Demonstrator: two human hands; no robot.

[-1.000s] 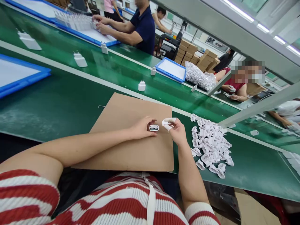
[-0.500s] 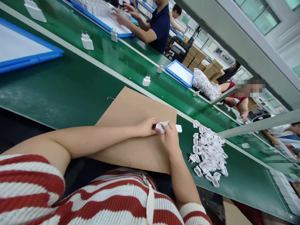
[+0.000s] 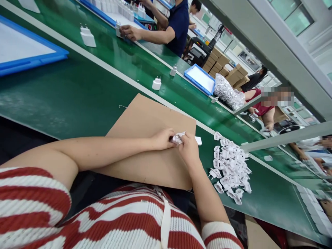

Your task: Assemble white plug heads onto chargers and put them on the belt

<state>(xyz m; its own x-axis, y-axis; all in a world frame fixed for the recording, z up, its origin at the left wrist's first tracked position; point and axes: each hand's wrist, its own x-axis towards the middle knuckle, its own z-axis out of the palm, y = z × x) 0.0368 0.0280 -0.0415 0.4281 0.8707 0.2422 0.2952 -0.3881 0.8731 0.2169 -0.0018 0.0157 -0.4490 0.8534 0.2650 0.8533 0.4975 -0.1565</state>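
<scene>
Clock positions are from the hands, 12 being straight out from the body. Tightest edge is at 3 o'clock: the card [image 3: 150,121] stops right there, and the right wrist crosses it. The pile [image 3: 230,166] sits near, around 4 o'clock, with the post [image 3: 272,140] crossing past its far side. Most of the elbow room is from 8 to 10 o'clock, where the bench [image 3: 77,114] runs on toward a blue tray [image 3: 28,41]. The belt [image 3: 124,76] cuts across at 12, with a plug [image 3: 156,83] standing on it at 11.

Left arm comes in almost flat from 9 o'clock, left hand [image 3: 164,139] palm inward, fingers curled. Right arm comes up from about 5, knuckles out, and the right hand [image 3: 188,147] is bunched up against the left.

Both hands are gripping the charger [image 3: 198,140]. It's pinched between them over the card's 3 o'clock side, and 1 white end pokes out past the right hand at 3. The whitish bits at the fingertips are too small to sort out.
</scene>
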